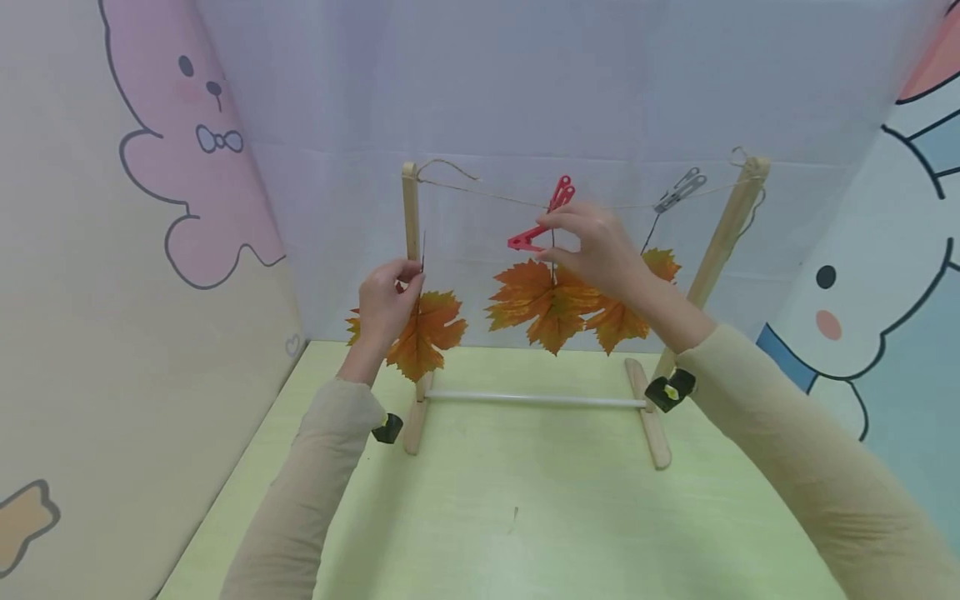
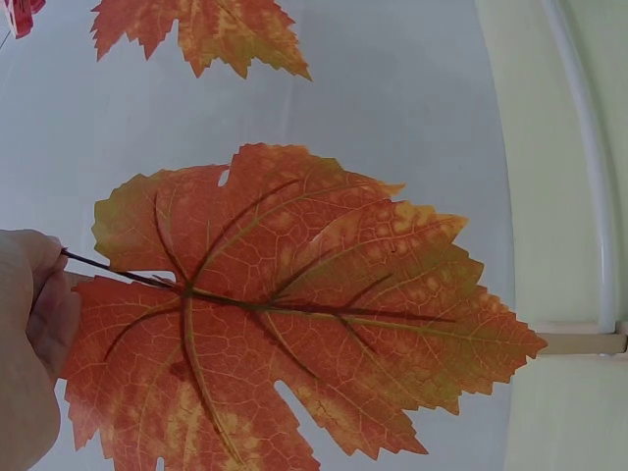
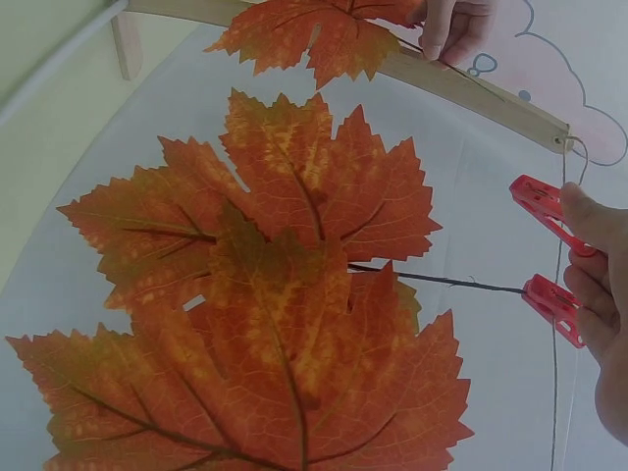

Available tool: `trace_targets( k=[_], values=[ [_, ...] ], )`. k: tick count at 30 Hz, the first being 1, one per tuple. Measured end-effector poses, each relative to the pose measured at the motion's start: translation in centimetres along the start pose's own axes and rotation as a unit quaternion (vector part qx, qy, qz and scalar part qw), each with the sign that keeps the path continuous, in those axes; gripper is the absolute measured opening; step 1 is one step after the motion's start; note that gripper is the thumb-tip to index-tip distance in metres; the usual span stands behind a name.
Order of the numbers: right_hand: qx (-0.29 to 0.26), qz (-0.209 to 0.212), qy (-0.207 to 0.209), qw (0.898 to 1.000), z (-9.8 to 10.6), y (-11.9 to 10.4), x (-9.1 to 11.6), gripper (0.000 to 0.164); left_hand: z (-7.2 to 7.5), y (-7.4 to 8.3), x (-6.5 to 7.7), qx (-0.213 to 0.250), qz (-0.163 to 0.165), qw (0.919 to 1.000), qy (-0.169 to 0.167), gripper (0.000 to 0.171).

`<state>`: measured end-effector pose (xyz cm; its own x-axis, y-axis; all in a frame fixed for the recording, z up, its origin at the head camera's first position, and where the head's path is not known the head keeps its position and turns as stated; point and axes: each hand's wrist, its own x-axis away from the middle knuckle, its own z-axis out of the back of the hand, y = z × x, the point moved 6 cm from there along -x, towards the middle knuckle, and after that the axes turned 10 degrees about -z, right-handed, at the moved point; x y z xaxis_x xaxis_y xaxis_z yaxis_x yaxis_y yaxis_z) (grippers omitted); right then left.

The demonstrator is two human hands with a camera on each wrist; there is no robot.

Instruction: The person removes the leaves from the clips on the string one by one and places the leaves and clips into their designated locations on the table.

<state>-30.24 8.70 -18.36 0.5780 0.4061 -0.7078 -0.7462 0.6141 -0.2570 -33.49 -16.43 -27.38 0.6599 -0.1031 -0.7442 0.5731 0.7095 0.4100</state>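
My left hand (image 1: 385,302) pinches the thin dark stem of an orange maple-like leaf (image 1: 427,335), which hangs below the fingers beside the left post. In the left wrist view the leaf spreads broad and veined to the right of the fingertips. Between thumb and fingers my right hand (image 1: 603,250) holds a red clothespin (image 3: 538,201) just under the string (image 1: 491,195). Close by it, a second red clothespin (image 3: 552,304) clips the stem of the middle leaf (image 1: 543,304) to the string. A grey clothespin (image 1: 680,190) holds the right leaf (image 1: 618,327), partly hidden behind my right wrist.
The string runs between a left wooden post (image 1: 411,208) and a right wooden post (image 1: 723,233). A white rod (image 1: 536,399) joins their feet low over the pale green table (image 1: 517,475). A white cloth (image 1: 480,92) hangs behind; cartoon-printed panels (image 1: 202,200) flank both sides.
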Motion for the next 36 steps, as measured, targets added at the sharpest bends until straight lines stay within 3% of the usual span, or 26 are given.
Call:
trace_targets(
  k=[15, 22, 28, 36],
  values=[
    [0.000, 0.010, -0.005, 1.000, -0.1, 1.3, 4.1, 0.033, 0.5, -1.0, 1.9, -0.012, -0.022, 0.9992, -0.032, 0.009],
    [0.015, -0.037, -0.016, 0.999, -0.2, 3.3, 7.1, 0.038, 0.6, -2.0, 2.8, -0.013, -0.012, 0.9980, -0.062, 0.010],
    [0.014, -0.048, -0.013, 0.999, -0.4, 4.5, 9.1, 0.034, 1.3, -2.9, 3.6, -0.011, -0.004, 0.9978, -0.065, 0.012],
    [0.019, -0.085, -0.025, 0.996, -1.0, 5.9, 12.1, 0.033, 1.7, -4.0, 5.4, -0.017, -0.002, 0.9947, -0.101, 0.010]
  ],
)
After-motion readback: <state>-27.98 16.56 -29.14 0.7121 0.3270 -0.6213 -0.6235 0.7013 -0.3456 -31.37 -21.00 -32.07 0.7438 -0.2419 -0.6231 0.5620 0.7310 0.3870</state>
